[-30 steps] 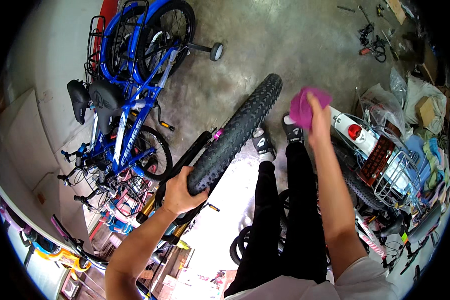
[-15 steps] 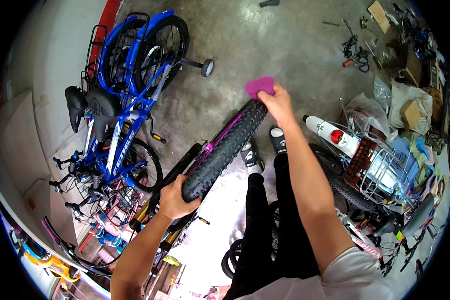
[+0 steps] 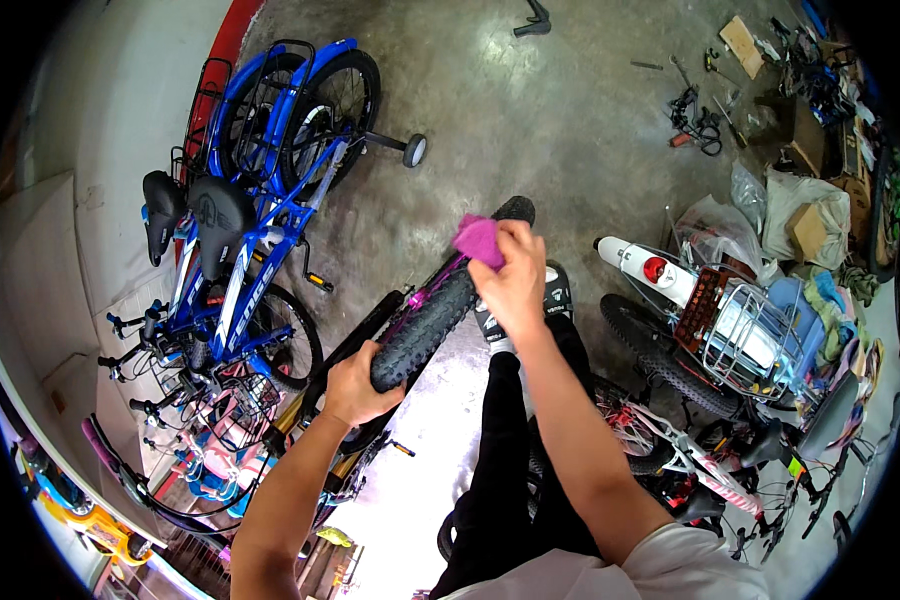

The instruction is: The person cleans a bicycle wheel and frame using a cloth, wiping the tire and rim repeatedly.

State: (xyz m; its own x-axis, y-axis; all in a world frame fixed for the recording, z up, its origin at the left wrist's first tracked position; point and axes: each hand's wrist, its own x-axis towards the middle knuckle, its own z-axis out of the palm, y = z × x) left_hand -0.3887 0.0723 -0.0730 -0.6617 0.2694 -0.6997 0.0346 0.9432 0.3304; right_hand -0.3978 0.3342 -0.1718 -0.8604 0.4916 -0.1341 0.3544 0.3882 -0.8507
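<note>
One fat black tire [image 3: 425, 325] with lots of bumps is in the middle, in front of the person's legs [image 3: 488, 440]. It slants, with its far end up by the shoes [image 3: 558, 292] and its near end down to the left. The left hand [image 3: 358, 388] is curled around the near end, with the thumb on one side and the fingers on the other. The right hand [image 3: 513, 278] pinches a pink cloth [image 3: 478, 241] between its thumb and fingers, close to the far end of the tire. The cloth covers some of the tire's left side, but I cannot tell how hard it presses. A shiny pink bit [image 3: 417, 298] shows just left of the tire.

Over on the left, two blue bikes [image 3: 248, 305] stand close together. They have black seats [image 3: 222, 222], and a small side wheel [image 3: 415, 151] sticks out from one bike. To the right is a white mudguard [image 3: 625, 254] with a round red light [image 3: 654, 269] on it. A silver wire rack [image 3: 740, 330] is near the light. Farther up, a flat piece of wood [image 3: 742, 47] and a black tangle [image 3: 694, 128] lie on the gray floor [image 3: 490, 130].
</note>
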